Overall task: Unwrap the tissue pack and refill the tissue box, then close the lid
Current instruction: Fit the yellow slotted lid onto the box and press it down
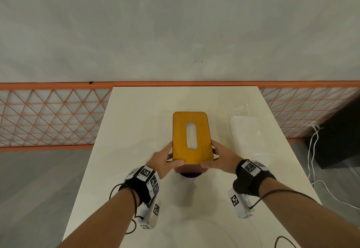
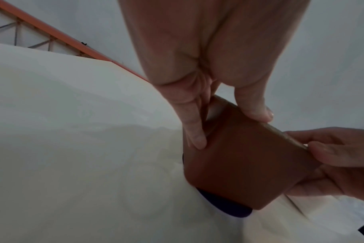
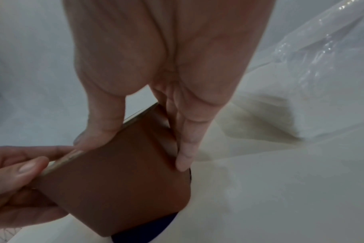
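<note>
The tissue box stands lengthwise at the middle of the white table. It has a yellow wooden lid with an oval slot that shows pale white, and a brown body. My left hand grips the box's near left corner, thumb on the lid's near edge and fingers on the side wall. On the near right corner my right hand holds it the same way. A white tissue pack in clear plastic lies right of the box.
Something dark blue shows under the box's near end. Clear wrap spreads over the table on the right. An orange mesh fence runs behind the table. At the right stand a dark box and white cables.
</note>
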Demonstrator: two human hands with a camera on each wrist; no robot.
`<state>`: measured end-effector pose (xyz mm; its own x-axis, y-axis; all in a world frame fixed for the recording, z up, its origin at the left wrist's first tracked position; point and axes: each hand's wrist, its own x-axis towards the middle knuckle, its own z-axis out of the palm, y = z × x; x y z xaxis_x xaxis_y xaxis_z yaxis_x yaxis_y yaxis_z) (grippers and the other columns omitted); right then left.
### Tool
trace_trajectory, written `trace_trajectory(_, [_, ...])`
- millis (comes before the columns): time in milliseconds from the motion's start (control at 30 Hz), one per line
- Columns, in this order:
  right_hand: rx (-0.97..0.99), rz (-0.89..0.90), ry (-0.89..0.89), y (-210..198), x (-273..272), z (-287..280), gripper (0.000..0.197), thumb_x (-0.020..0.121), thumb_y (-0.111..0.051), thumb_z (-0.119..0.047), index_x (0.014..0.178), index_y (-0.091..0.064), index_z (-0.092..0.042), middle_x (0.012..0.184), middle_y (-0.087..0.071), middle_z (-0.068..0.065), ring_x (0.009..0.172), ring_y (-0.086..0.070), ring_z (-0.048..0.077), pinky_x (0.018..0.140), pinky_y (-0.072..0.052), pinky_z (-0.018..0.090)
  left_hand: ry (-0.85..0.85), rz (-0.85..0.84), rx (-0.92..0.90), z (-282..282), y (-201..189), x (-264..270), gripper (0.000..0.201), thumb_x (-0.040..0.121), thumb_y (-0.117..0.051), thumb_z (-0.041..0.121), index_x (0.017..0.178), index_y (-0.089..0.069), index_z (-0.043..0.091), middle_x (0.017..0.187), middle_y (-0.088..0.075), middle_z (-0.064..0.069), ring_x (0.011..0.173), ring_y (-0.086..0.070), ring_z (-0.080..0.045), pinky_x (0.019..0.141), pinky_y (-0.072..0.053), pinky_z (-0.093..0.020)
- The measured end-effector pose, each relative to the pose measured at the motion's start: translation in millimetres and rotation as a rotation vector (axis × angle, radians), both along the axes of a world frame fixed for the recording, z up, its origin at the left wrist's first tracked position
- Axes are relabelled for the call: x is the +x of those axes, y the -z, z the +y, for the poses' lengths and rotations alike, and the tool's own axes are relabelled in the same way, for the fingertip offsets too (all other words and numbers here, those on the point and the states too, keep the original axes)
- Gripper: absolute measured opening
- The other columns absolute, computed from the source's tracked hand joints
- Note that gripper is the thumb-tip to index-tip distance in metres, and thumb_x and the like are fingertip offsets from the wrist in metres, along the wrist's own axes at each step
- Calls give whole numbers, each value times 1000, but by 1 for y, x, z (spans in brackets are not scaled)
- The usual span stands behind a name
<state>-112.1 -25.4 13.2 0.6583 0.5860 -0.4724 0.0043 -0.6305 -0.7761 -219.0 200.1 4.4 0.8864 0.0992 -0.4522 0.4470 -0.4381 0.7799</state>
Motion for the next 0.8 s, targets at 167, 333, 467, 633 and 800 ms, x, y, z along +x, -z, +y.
trace_trajectory(167, [-56,-13,31,3,2,2,100,70,-84,-36,149,-23,-21,148,-46,3,131,-49,25,105,-46,47,-3,-10,38,-2,3,2,86,86,-66,46,155,-17,29,141,-58,-9,129,-56,-25,107,-42,-38])
trace_trajectory(333, [-96,-4,66,4,2,4,96,70,-85,-33,145,-25,-18,144,-50,7,128,-52,27,102,-48,42,-29,-12,65,-2,5,3,85,85,-68,44,153,-22,26,135,-63,-10,124,-60,-26,102,-44,-36])
trace_trajectory(467, [-87,13,90,5,0,3,97,70,-85,-36,145,-24,-22,145,-50,8,129,-51,27,102,-48,46,-39,20,94,-5,3,5,84,84,-69,45,151,-23,25,135,-63,-11,124,-59,-29,103,-44,-39])
trace_trajectory(633, [25,212,179,1,-1,-2,72,86,-72,-26,143,-29,-21,143,-51,12,120,-56,31,99,-50,49,-11,16,85,-9,-6,-2,106,83,-73,40,156,4,28,137,-60,-13,125,-58,-30,104,-41,-38])
trace_trajectory(800, [38,172,181,4,-1,0,64,88,-69,-18,141,-31,-16,142,-50,14,117,-57,30,87,-56,41,116,73,127,-4,-11,4,102,85,-69,42,155,5,33,149,-49,-12,131,-53,-28,110,-38,-35])
